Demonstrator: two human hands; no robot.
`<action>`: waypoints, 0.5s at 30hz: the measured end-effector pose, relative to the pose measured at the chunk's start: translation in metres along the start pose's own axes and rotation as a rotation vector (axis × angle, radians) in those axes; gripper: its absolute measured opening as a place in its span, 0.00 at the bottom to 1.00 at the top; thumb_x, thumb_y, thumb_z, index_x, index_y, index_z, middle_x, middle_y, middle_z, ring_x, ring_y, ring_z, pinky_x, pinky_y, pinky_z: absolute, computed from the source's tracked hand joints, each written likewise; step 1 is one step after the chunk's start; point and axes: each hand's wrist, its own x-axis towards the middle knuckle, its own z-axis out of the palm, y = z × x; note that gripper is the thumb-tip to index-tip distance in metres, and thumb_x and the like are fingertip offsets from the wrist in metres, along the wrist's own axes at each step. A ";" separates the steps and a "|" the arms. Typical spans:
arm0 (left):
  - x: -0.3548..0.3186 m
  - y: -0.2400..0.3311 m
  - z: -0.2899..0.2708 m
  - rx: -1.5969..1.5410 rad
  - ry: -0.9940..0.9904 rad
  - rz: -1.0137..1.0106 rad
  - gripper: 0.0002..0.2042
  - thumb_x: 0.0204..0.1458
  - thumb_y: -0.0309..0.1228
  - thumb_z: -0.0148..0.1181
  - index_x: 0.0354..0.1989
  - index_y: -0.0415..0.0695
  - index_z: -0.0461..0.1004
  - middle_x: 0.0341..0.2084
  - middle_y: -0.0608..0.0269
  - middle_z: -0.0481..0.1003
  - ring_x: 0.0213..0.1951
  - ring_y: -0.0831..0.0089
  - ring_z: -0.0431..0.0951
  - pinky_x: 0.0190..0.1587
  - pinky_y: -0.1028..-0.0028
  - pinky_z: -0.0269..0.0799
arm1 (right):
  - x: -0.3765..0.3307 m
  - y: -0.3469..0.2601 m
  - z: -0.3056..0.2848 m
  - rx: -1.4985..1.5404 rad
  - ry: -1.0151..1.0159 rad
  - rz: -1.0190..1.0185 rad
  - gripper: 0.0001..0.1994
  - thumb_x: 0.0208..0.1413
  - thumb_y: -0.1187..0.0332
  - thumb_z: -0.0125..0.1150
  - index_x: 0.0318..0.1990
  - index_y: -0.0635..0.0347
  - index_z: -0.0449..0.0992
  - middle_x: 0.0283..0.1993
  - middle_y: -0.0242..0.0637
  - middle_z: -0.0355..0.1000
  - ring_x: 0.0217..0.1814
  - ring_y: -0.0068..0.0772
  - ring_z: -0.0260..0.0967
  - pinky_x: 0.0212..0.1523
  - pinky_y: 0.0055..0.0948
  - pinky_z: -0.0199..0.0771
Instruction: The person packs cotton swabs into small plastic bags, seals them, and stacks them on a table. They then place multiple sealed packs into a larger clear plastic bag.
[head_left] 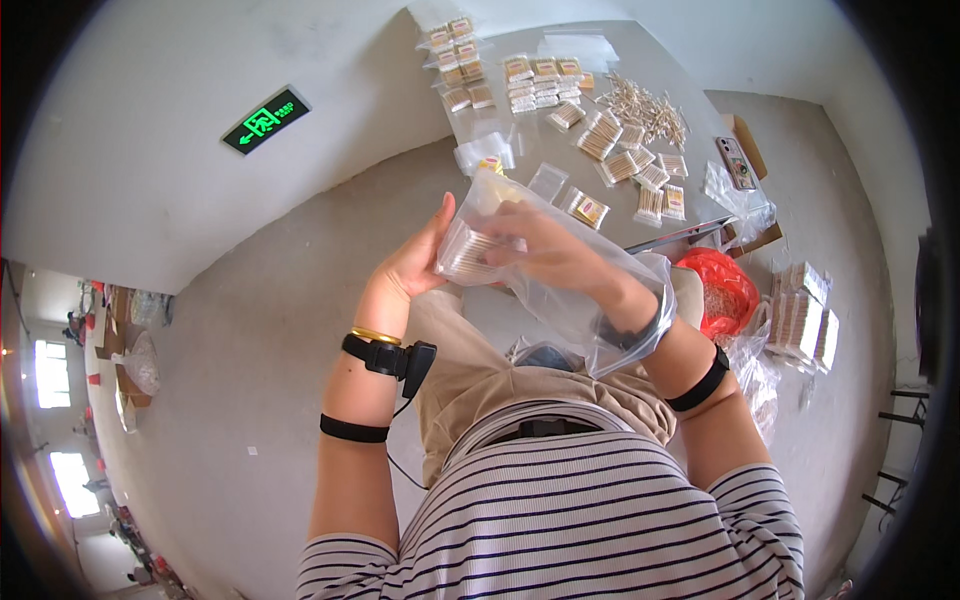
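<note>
A large clear plastic bag (575,300) is drawn over my right hand (535,245) and forearm, its loose mouth near the wrist. Inside its far end lies a pack of cotton swabs (465,252), sticks side by side. My right fingers, seen hazily through the film, are bent against the right end of this pack and appear to grip it. From outside, my left hand (418,255) holds the bag's left end, thumb raised and the other fingers mostly hidden behind it. Just past the bag, a small yellow-labelled pack (490,165) shows on the table's edge.
On the grey table (510,150) are labelled swab packs (545,85) in stacks, loose swabs (640,108), unlabelled packs (605,135) and a phone (735,162). A red bag (718,290) of swabs stands at my right, beside stacked swab bundles (800,315). A green exit sign (267,120) is on the wall.
</note>
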 end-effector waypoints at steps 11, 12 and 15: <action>0.025 -0.063 0.017 -0.571 0.031 0.197 0.43 0.58 0.71 0.41 0.63 0.42 0.70 0.52 0.54 0.78 0.51 0.60 0.79 0.58 0.62 0.73 | 0.001 0.004 -0.004 -0.245 0.001 -0.053 0.17 0.49 0.70 0.69 0.49 0.61 0.79 0.42 0.46 0.74 0.47 0.47 0.72 0.48 0.40 0.71; 0.021 -0.057 0.038 -0.600 0.090 0.204 0.42 0.59 0.71 0.40 0.62 0.42 0.72 0.51 0.54 0.78 0.51 0.60 0.79 0.57 0.62 0.73 | 0.000 -0.008 -0.008 -0.282 -0.011 -0.024 0.17 0.48 0.70 0.69 0.47 0.61 0.79 0.42 0.45 0.74 0.47 0.48 0.71 0.49 0.41 0.70; 0.025 -0.072 0.013 -0.611 -0.136 0.290 0.42 0.59 0.71 0.39 0.62 0.43 0.71 0.53 0.56 0.78 0.54 0.61 0.78 0.58 0.62 0.72 | -0.002 -0.015 -0.008 -0.382 0.008 -0.054 0.15 0.47 0.68 0.70 0.44 0.59 0.79 0.42 0.44 0.74 0.48 0.50 0.71 0.50 0.43 0.70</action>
